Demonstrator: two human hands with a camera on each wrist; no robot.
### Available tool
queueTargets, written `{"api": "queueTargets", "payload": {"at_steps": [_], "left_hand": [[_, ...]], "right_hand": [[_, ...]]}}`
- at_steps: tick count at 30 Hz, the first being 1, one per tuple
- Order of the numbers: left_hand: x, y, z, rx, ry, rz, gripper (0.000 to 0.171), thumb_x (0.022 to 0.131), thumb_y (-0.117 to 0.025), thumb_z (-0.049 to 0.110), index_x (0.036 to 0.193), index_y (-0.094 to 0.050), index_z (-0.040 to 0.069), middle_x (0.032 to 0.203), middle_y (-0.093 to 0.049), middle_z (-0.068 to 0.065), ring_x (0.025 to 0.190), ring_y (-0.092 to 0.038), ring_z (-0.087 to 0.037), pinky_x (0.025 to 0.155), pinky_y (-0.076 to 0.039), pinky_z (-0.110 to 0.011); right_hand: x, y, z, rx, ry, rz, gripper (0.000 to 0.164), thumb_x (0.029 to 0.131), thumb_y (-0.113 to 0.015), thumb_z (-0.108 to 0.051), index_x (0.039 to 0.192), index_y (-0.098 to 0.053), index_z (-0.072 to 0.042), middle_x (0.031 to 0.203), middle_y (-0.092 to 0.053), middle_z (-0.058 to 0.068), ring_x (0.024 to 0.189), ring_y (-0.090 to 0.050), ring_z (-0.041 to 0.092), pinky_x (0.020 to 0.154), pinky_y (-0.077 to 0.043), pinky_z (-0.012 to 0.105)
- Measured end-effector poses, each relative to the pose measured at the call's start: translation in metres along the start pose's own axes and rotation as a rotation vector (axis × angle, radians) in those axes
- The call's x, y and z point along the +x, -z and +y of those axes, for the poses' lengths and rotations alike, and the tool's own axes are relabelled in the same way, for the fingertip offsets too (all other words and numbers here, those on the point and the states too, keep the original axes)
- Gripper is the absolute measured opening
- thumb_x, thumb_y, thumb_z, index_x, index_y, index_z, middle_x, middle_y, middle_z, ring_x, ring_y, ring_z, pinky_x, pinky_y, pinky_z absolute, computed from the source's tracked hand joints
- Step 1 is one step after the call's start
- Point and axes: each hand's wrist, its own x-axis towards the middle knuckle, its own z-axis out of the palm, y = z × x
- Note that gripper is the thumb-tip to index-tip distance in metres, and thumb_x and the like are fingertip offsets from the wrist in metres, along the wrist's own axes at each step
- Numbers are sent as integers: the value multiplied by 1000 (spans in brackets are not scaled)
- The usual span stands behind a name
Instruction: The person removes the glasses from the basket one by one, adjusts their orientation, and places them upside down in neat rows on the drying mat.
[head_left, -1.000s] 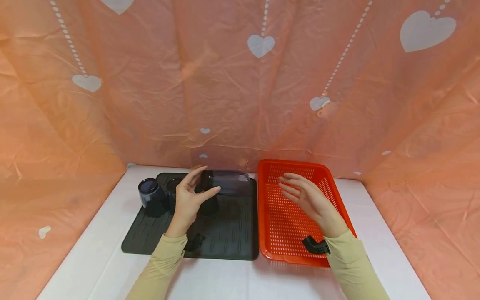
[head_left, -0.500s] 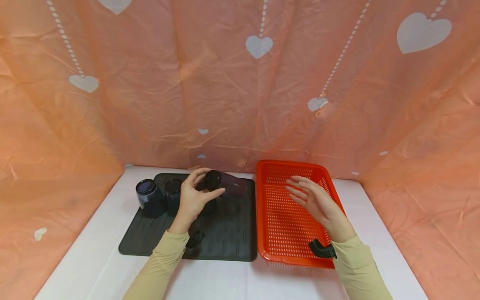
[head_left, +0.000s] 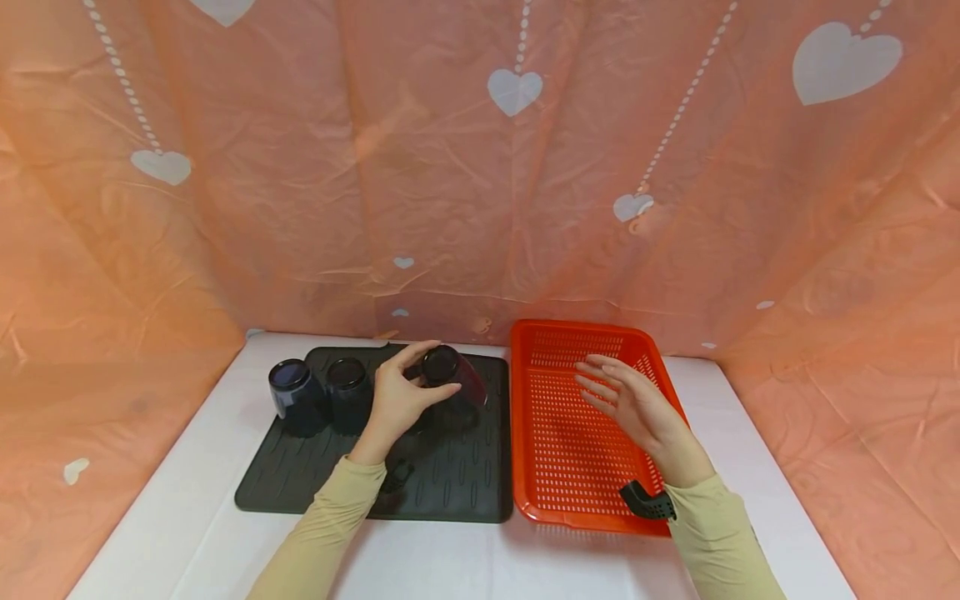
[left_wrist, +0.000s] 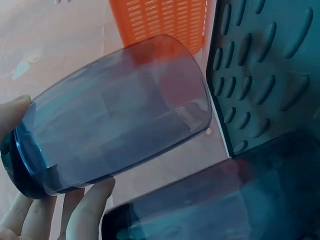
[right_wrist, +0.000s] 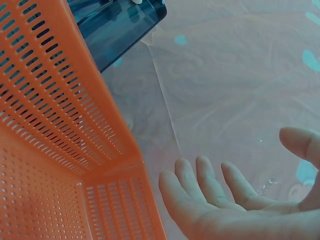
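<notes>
My left hand (head_left: pixel 399 400) grips a dark tinted drinking glass (head_left: pixel 469 383) near its base, thumb on one side and fingers on the other. The glass tilts above the drying mat (head_left: pixel 465 475), base up and mouth down to the right. Seen from the left wrist, this glass (left_wrist: pixel 120 115) is see-through, with a thick base. A second glass (left_wrist: pixel 200 210) stands close below it, mostly hidden by my hand in the head view. My right hand (head_left: pixel 633 408) hovers over the right side of the red-orange basket (head_left: pixel 522 433), fingers relaxed, holding nothing.
Two more dark glasses, one at the mat's left edge (head_left: pixel 300 404) and one beside it (head_left: pixel 348 400), stand upside down. The basket sits right against the mat's right side. A heart-patterned curtain (head_left: pixel 450 208) hangs behind the white table (head_left: pixel 420 558).
The glass in my left hand has swung from nearly level to tilted mouth-down, and that hand has moved slightly right. My right hand has shifted a little right and stayed empty.
</notes>
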Motion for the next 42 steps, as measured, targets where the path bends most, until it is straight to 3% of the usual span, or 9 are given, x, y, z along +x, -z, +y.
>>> {"api": "queueTargets", "payload": {"at_steps": [4,12,17,22,29,37,42], "left_hand": [[2,-5,-20,36,-19,-4,63,64,-89,9,122,-65,12,116,-65,-5,106,-60,-22,83,-54,-43],[0,-14,-21,104,-39,-31,65,64,-90,7,124,-64,12,114,-66,-8,102,-63,-23,80,-55,-39],[-2,-22,-26,184,-58,-8,64,61,-91,8,121,-66,8,110,-68,-9,93,-65,-21,74,-56,-40],[-2,-30,-30,231,-67,15,64,59,-91,5,118,-66,2,102,-70,-12,83,-67,-24,70,-56,-42],[-2,-36,-35,244,-39,16,64,60,-91,5,118,-66,2,101,-70,-12,87,-67,-25,74,-55,-42],[-2,-40,-36,268,-34,46,64,58,-92,6,118,-67,4,102,-70,-12,91,-66,-28,78,-54,-44],[-2,-42,-37,306,-40,60,65,57,-93,10,117,-68,6,101,-71,-11,89,-65,-28,77,-52,-43]], "right_hand": [[1,2,0,5,-2,3,27,105,-36,-20,128,-47,-11,146,-35,20,123,-48,26,109,-31,42],[1,8,1,18,9,-25,31,106,-32,-23,129,-51,-15,145,-38,16,123,-49,24,107,-33,40],[0,12,2,27,19,-46,35,106,-30,-23,133,-48,-11,145,-37,17,124,-48,24,108,-33,40],[0,14,4,32,20,-52,34,107,-28,-23,129,-52,-14,146,-37,17,124,-48,23,108,-33,39],[0,18,4,23,15,-58,34,107,-29,-25,130,-51,-15,149,-33,19,135,-33,33,109,-32,39],[0,18,5,17,5,-55,33,107,-29,-24,129,-52,-16,150,-32,19,126,-47,21,106,-35,37],[0,18,6,15,4,-51,33,107,-29,-24,128,-52,-16,148,-36,17,125,-48,21,106,-36,36]]}}
